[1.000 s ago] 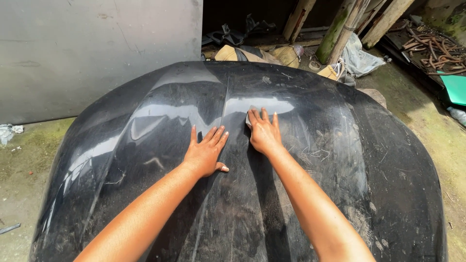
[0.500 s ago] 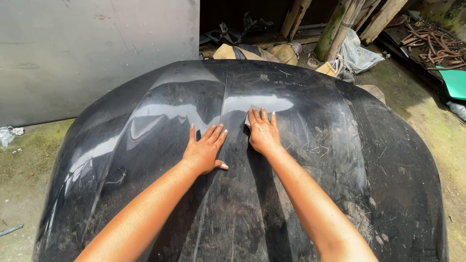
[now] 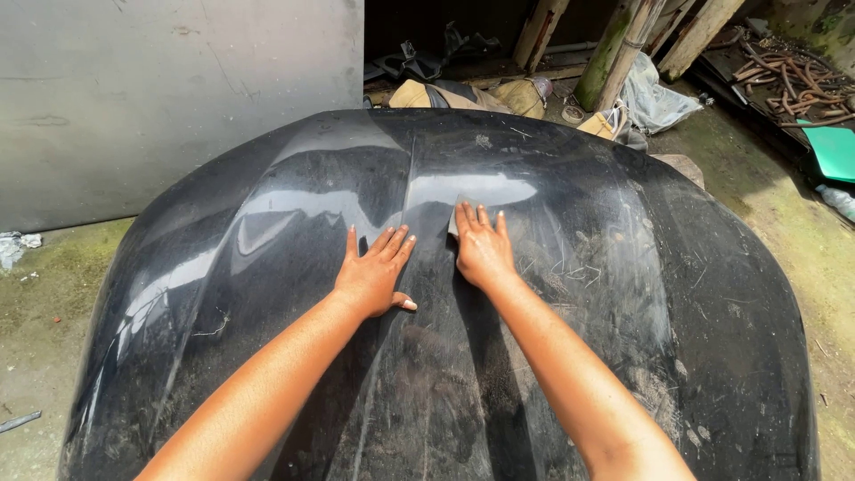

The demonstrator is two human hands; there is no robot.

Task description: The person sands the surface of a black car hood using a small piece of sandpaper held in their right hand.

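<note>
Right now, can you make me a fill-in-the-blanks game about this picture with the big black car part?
1. Both hands lie flat on a black car ____.
2. The left hand has its fingers spread, and the right hand lies ____ it, a little farther up the car hood.
3. The flat board on the ground at far right is ____ in colour.

Missing words: hood; beside; green
</note>
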